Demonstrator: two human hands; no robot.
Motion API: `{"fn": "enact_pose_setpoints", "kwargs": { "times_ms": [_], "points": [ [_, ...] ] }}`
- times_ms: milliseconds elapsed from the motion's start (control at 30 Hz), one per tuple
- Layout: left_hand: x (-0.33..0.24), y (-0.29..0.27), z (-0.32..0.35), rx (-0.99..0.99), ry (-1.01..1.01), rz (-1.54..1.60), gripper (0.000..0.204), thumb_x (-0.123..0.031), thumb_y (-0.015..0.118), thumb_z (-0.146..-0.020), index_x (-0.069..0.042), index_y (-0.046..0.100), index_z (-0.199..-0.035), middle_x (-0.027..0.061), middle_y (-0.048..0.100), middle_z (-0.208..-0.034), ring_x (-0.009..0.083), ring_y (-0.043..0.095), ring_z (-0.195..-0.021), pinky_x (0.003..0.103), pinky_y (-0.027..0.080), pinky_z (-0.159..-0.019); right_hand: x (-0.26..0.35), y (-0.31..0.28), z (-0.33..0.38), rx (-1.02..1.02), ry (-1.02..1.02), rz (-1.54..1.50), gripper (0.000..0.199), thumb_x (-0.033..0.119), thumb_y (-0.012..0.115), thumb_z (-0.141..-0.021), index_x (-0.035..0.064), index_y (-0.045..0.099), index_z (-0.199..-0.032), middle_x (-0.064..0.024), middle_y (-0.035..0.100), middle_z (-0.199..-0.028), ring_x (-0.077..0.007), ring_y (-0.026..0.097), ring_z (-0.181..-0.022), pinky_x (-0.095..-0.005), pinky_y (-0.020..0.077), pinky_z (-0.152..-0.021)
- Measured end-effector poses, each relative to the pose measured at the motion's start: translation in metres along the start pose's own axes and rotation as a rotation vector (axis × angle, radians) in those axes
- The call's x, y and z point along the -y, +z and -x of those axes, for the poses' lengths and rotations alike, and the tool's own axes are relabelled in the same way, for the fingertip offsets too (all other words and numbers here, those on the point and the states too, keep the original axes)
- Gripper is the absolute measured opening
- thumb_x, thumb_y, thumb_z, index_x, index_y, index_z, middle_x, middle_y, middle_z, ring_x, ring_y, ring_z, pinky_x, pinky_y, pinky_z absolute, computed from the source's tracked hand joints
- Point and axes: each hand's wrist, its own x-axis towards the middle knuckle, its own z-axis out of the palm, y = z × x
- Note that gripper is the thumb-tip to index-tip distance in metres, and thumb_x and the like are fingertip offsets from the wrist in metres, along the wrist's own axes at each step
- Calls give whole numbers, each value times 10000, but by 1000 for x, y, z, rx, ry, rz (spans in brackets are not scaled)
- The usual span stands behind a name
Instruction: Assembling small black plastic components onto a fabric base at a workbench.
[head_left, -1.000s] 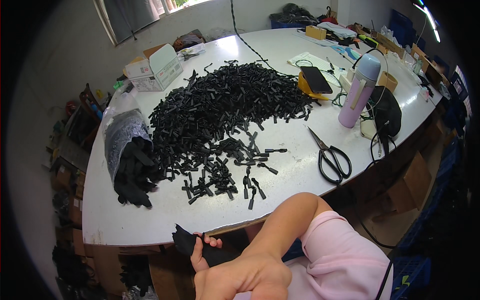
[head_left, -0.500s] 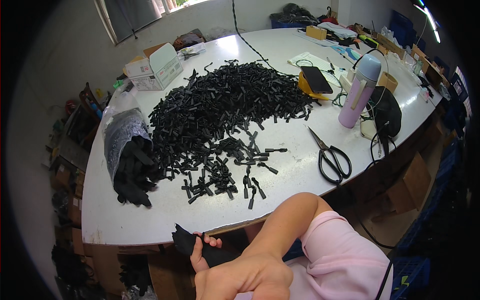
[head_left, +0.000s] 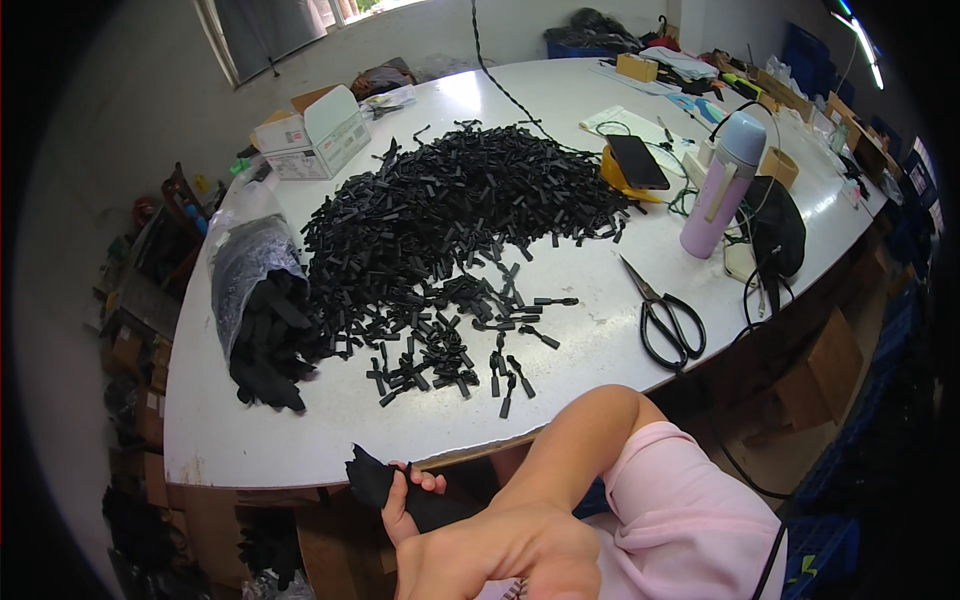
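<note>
Black fabric piece [head_left: 372, 478], soft, matte and irregular in outline, held just below the near edge of the white table [head_left: 300, 445]; the fingers [head_left: 412, 482] of one hand [head_left: 400, 505] curl over it in a pinch, though which hand this is cannot be told. A second hand [head_left: 510, 550] lies in the foreground with its back to the camera, so whether it is clenched or holding anything cannot be told; a pink sleeve [head_left: 690, 515] covers the arm beside it. On the tabletop, a large heap of small black strips [head_left: 450, 210], flat and narrow, thins toward the near edge into scattered single pieces [head_left: 500, 370]. At the left, a clear plastic bag [head_left: 245, 265], crinkled and glossy, lies on its side with black pieces [head_left: 265, 345] spilling from its open mouth. A white cardboard box [head_left: 312, 135] stands at the far left with its flap raised; its contents are not visible. Scissors [head_left: 665, 315] with black loop handles lie to the right of the heap. Farther right stand a lilac bottle [head_left: 722, 185], smooth and cylindrical with a pale blue cap, and a black pouch [head_left: 775, 228], with a dark phone [head_left: 640, 162] resting on a yellow object [head_left: 612, 172].
</note>
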Motion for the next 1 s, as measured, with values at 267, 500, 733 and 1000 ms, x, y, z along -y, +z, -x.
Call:
{"fn": "enact_pose_setpoints", "kwargs": {
  "times_ms": [267, 500, 733, 1000],
  "points": [
    [-1, 1, -1, 12, -1, -10, 71, -158, 464, -842, -112, 481, -894, 43, 474, -731, 159, 479, -684, 323, 448, -719, 2, -4, -2, 48, -67, 73, 629, 371, 513, -776, -193, 424, -1040, -243, 554, -940, -248, 567, -823, -314, 471, -666],
    [1, -12, -7, 109, 16, 18, 70, -151, 458, -845, -109, 481, -896, 41, 473, -732, 157, 479, -685, 323, 444, -728, 1, -3, -3, 36, -69, 66, 621, 361, 510, -777, -195, 422, -1040, -243, 555, -940, -252, 573, -804, -308, 475, -644],
    [2, -12, -8, 119, 12, 16, 77, -152, 457, -845, -102, 476, -901, 44, 470, -736, 160, 481, -692, 333, 448, -740, -1, -4, -2, 23, -76, 103, 652, 396, 506, -776, -196, 423, -1039, -246, 553, -943, -254, 576, -808, -306, 475, -639],
    [3, -16, -9, 136, 24, 16, 83, -156, 460, -843, -102, 472, -905, 47, 470, -744, 164, 482, -698, 342, 444, -744, 1, -3, -4, 27, -73, 106, 675, 418, 506, -770, -199, 424, -1032, -247, 559, -921, -257, 580, -787, -307, 477, -620]
  ]
}}
